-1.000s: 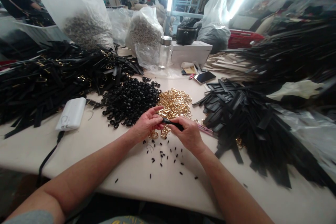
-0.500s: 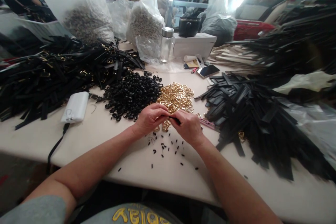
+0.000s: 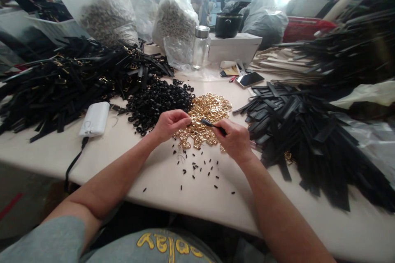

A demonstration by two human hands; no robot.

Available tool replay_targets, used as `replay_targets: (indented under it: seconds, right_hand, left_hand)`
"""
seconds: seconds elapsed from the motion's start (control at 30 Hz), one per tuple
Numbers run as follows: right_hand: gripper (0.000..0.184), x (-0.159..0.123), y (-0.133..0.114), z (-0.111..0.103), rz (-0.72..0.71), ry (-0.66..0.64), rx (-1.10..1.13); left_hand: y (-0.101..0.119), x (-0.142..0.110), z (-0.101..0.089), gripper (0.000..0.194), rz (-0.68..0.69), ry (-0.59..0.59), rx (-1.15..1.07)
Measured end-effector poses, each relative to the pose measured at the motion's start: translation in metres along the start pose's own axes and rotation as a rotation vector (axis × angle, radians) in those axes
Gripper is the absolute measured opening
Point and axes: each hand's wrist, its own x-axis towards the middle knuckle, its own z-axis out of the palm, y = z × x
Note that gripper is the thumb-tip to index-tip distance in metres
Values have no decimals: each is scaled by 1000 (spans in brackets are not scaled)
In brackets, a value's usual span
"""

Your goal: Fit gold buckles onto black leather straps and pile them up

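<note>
grey T-shirt [image 3: 117, 252] | short left sleeve [image 3: 49, 240] | yellow, dark-outlined lettering [image 3: 161, 244] across front | left hand [image 3: 170, 124], right hand [image 3: 233, 136]: bare

Workshop or factory floor: heaped black straps [image 3: 296, 135], gold buckles [image 3: 211, 109], bulk bags [image 3: 175, 20], co-workers behind.

A lidded clear bottle [image 3: 200, 49] stood beside a white box [image 3: 233, 50] bearing a black pot [image 3: 228, 26], a phone [image 3: 249, 79] lay in front, and a white device [image 3: 96, 119] trailed a black cable [image 3: 73, 164].
</note>
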Motion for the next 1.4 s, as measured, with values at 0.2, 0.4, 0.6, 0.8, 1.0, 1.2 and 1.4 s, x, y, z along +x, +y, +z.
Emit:
replay_targets:
  seconds: [0.2,0.4,0.6,0.8,1.0,1.2,1.4]
  right_hand:
    - [20,-5,-13,6,-155,-41,45]
    - [26,-6,-10,12,-249,14,46]
    - [27,-6,-9,14,-328,18,-69]
    - [28,-8,-11,11,-352,-26,-41]
    - [30,-8,-2,13,-288,19,-63]
    - [32,-5,2,13,-253,19,-74]
    - [28,-5,-1,11,-228,-6,-36]
  left_hand:
    - [-6,4,16,21,-153,-92,-267]
    - [-8,3,26,7,-225,-79,-349]
    - [-3,-3,30,11,-260,-89,-373]
    - [10,1,4,3,-255,-159,-333]
    - [29,-8,-90,12,-158,-78,425]
    - [9,-36,-112,6,-127,-105,1016]
    - [-6,-43,-101,13,-129,-36,1192]
